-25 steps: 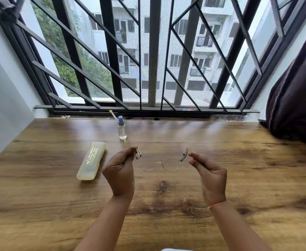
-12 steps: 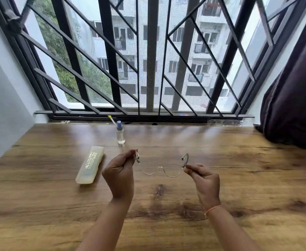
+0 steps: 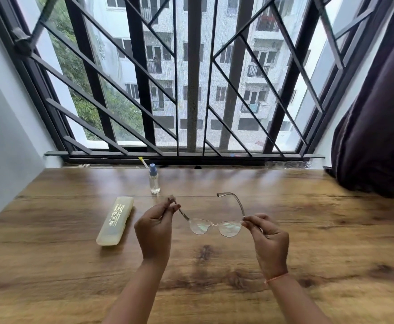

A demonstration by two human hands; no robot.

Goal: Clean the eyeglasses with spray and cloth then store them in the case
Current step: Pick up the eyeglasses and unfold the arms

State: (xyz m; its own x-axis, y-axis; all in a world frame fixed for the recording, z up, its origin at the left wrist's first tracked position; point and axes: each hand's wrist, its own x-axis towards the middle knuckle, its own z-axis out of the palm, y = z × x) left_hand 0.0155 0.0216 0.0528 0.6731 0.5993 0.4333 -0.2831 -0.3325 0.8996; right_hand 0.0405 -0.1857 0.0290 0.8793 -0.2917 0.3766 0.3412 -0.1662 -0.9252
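A barred window [image 3: 191,90] fills the wall beyond both hands, and a wooden table [image 3: 74,277] spreads out beneath them. A dark curtain [image 3: 378,136] hangs well off past the right hand, at the table's far corner. Left of the left hand, near it but not touching, a pale yellow glasses case [image 3: 116,220] lies closed on the wood. The left hand [image 3: 155,232] is raised with its fingers curled, pinching one arm of the glasses [image 3: 214,226] near its tip. The right hand [image 3: 269,239] is also curled, pinching the frame at the corner by the other hinge. The clear-framed glasses hang between the two hands, above the table, both arms unfolded; the arm on the right-hand side points away toward the window, free. Beyond the left hand a small clear spray bottle [image 3: 154,180] with a blue top stands upright near the sill. An orange thread [image 3: 276,278] circles the right wrist.
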